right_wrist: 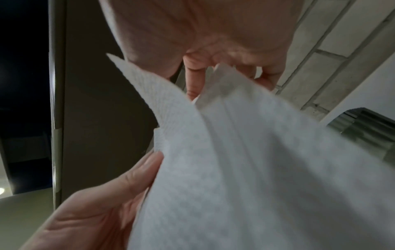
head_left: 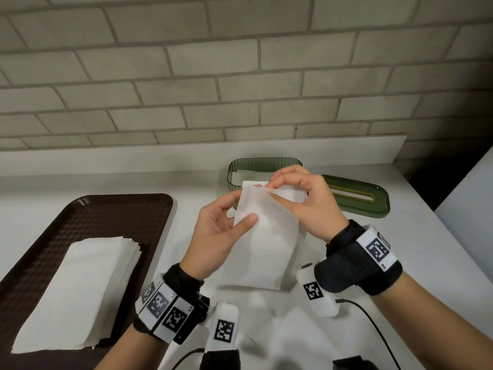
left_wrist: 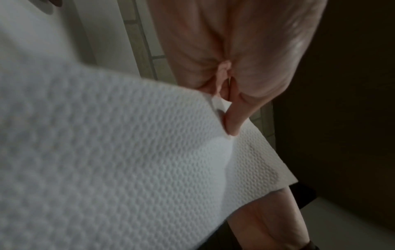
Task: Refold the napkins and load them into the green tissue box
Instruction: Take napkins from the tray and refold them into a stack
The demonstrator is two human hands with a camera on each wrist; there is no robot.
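A white embossed napkin hangs in the air above the counter, held by both hands. My left hand pinches its left edge between thumb and fingers. My right hand pinches the top edge, where the layers come apart. Both wrist views are filled by this napkin; the right hand's fingers curl over its top. Just behind the hands stands the green tissue box, open, with white paper inside. Its green lid with a slot lies to the right.
A dark brown tray on the left carries a stack of white napkins. More loose napkins lie on the white counter near me. A tiled wall runs behind. The counter ends at the right, with cables below my wrists.
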